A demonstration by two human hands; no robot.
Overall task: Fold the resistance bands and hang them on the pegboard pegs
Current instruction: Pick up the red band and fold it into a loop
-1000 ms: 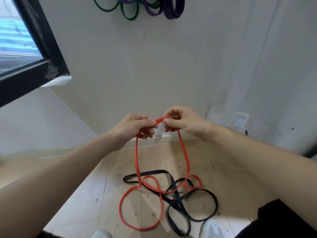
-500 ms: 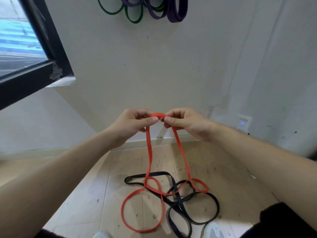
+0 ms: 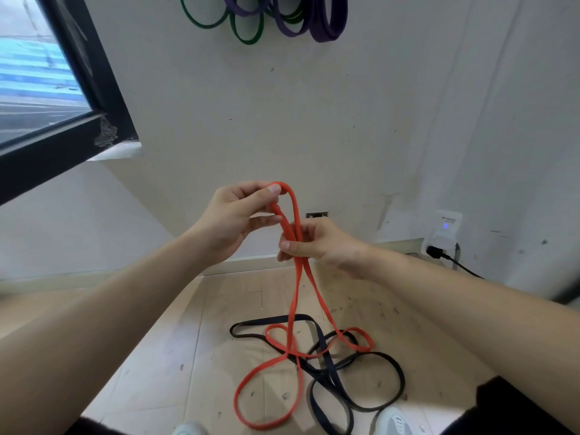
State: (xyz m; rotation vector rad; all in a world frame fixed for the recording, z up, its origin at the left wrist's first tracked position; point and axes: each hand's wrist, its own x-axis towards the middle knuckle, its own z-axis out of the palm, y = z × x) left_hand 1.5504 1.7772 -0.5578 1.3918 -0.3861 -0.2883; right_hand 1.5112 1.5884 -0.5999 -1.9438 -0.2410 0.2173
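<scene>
Fingers (image 3: 273,189) of left hand (image 3: 232,215) pinch red resistance band (image 3: 295,296) at its top bend; right hand (image 3: 320,244) clasps both strands beneath | lower loops on floor (image 3: 188,372), across black band (image 3: 326,365) | best: lift clear, keep strands flat, untwisted, before doubling

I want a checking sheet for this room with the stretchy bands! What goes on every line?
Surface: pale floor, scuffed.
Job's things: red band partly lifted, its lower loops on the floor among dark bands; green bands and purple bands hang on the wall.
Clutter: nothing seen.
Hands: left hand pinches the red band's top loop; right hand grips both strands below.
Cables: black cable from a wall plug.
Surroundings: white wall, dark window frame.
</scene>
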